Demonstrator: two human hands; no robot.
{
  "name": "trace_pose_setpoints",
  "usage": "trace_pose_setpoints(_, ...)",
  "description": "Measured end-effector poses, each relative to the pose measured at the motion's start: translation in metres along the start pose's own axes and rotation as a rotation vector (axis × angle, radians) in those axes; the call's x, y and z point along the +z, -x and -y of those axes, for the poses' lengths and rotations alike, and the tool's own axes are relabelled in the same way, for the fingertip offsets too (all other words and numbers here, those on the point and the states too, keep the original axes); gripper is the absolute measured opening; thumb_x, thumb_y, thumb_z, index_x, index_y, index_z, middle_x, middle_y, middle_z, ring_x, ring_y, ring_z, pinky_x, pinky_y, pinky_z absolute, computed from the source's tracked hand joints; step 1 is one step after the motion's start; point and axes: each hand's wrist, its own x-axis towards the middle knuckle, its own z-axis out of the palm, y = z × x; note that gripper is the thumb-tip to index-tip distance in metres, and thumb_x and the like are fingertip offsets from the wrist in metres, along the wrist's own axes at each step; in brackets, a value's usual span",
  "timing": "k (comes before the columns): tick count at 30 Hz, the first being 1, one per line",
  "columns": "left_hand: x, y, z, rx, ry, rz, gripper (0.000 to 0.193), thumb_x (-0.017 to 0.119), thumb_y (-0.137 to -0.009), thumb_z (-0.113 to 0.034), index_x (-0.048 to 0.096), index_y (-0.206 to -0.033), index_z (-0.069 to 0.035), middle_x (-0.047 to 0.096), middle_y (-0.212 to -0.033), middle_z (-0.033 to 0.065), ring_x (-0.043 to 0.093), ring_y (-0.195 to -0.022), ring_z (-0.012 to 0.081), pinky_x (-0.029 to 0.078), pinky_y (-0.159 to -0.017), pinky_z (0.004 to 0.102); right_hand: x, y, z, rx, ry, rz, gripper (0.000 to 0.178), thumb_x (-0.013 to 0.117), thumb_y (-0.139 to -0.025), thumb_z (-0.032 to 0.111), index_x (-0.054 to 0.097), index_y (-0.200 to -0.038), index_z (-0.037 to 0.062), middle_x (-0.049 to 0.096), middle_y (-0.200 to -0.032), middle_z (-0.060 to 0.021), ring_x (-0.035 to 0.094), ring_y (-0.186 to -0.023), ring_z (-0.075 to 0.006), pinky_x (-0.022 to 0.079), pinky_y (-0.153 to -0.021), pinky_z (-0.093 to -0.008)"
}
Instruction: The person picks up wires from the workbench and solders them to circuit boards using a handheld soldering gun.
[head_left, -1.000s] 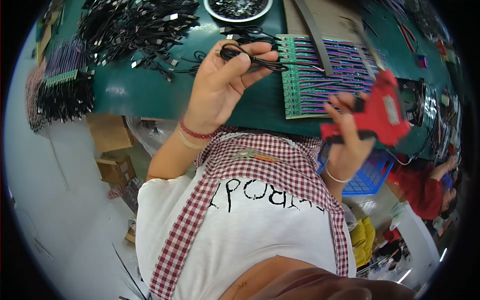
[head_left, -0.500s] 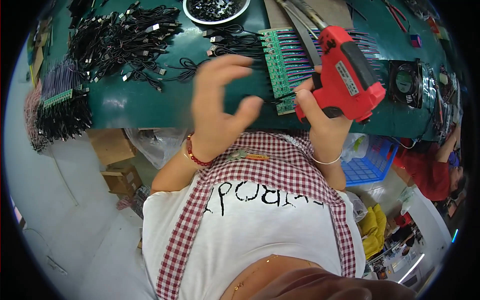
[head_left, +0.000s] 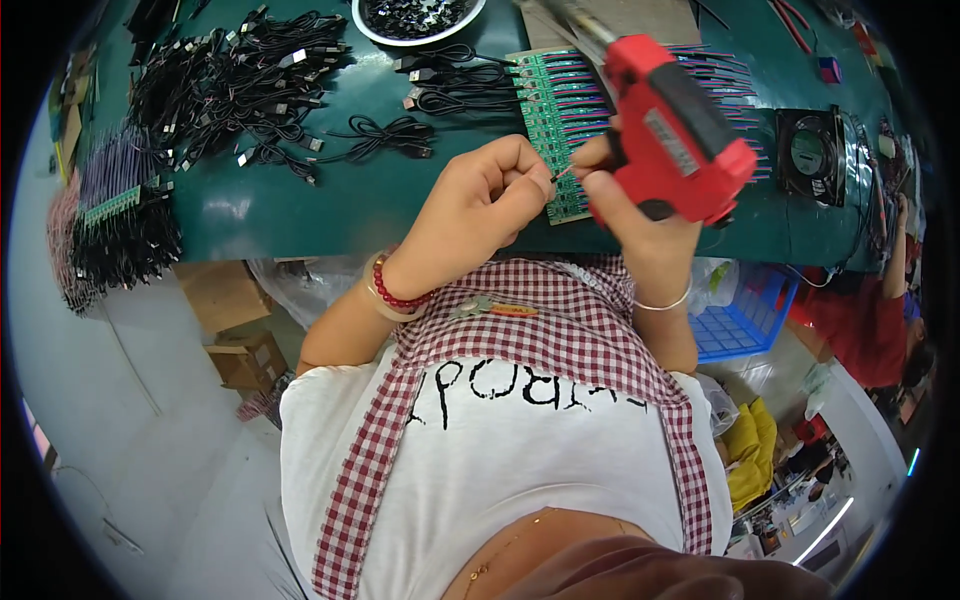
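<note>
My right hand (head_left: 645, 225) grips a red soldering gun (head_left: 672, 135) with a dark grip strip; its metal barrel points to the far left and is blurred. My left hand (head_left: 485, 200) is closed in a pinch on the end of a thin black cable (head_left: 555, 179), whose stripped wires reach toward my right thumb and forefinger. Both hands meet over the near end of a green circuit board panel (head_left: 536, 110). Black USB cables (head_left: 465, 100) run to its left edge, and dark and pink wires (head_left: 590, 112) leave its right side.
A heap of black USB cables (head_left: 240, 90) covers the table's left part, with a white bowl (head_left: 420, 42) of small black parts behind. Finished-looking board bundles (head_left: 110, 205) hang at the left edge. A black fan (head_left: 808, 160) stands right; a blue crate (head_left: 735, 330) sits below the table.
My left hand, open and blurred before, has moved right and closed on the cable end beside my right fingers. The soldering gun has shifted slightly left and up.
</note>
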Motion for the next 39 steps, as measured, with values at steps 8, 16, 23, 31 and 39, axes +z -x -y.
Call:
trace_pose_setpoints(8, -0.004, -0.002, 0.004, -0.086, 0.071, 0.121, 0.008, 0.052, -0.089, -0.009, 0.054, -0.085, -0.002, 0.046, -0.062, -0.0063, 0.036, -0.049, -0.0005, 0.026, -0.042, 0.0176, 0.005, 0.003, 0.005, 0.121, -0.069, 0.138, 0.011, 0.059, -0.083, -0.002, 0.058, -0.094, 0.0003, 0.058, -0.082, 0.0002, 0.054, -0.074, -0.0065, 0.044, -0.064, -0.0216)
trace_pose_setpoints(16, 0.006, -0.003, 0.01, 0.449, -0.468, -0.099, 0.004, 0.059, -0.081, -0.004, 0.057, -0.079, -0.001, 0.051, -0.064, -0.0004, 0.046, -0.053, 0.0045, 0.035, -0.045, 0.0206, 0.008, 0.006, 0.0, 0.053, 0.101, 0.045, 0.009, 0.06, -0.081, -0.001, 0.06, -0.09, 0.0001, 0.058, -0.079, 0.0, 0.054, -0.069, -0.0065, 0.044, -0.061, -0.0214)
trace_pose_setpoints(23, 0.003, -0.01, 0.008, 0.786, -0.897, -0.288, 0.012, 0.066, -0.069, 0.001, 0.057, -0.076, -0.002, 0.054, -0.073, 0.0057, 0.056, -0.057, 0.02, 0.044, -0.049, 0.0282, 0.009, 0.004, -0.005, 0.128, -0.105, -0.115, 0.012, 0.066, -0.079, 0.001, 0.061, -0.091, 0.0004, 0.059, -0.079, 0.0003, 0.053, -0.065, -0.0064, 0.043, -0.058, -0.0205)
trace_pose_setpoints(31, 0.003, -0.017, 0.012, 0.893, -0.999, -0.304, 0.014, 0.068, -0.067, -0.001, 0.057, -0.075, -0.005, 0.054, -0.073, 0.0049, 0.057, -0.061, 0.022, 0.045, -0.05, 0.0312, 0.01, 0.007, -0.008, 0.145, -0.071, -0.068, 0.011, 0.067, -0.078, 0.0, 0.061, -0.088, 0.0015, 0.059, -0.077, 0.0012, 0.052, -0.065, -0.0058, 0.042, -0.058, -0.0215)
trace_pose_setpoints(39, -0.031, -0.05, 0.0, 0.86, -1.253, -0.325, 0.008, 0.065, -0.074, -0.005, 0.059, -0.078, -0.007, 0.055, -0.073, 0.0033, 0.057, -0.064, 0.02, 0.044, -0.053, 0.0295, -0.025, 0.017, -0.006, 0.165, -0.04, -0.213, 0.037, 0.064, -0.079, -0.001, 0.051, -0.113, -0.0033, 0.057, -0.076, -0.0047, 0.055, -0.065, -0.0118, 0.045, -0.06, -0.0239)
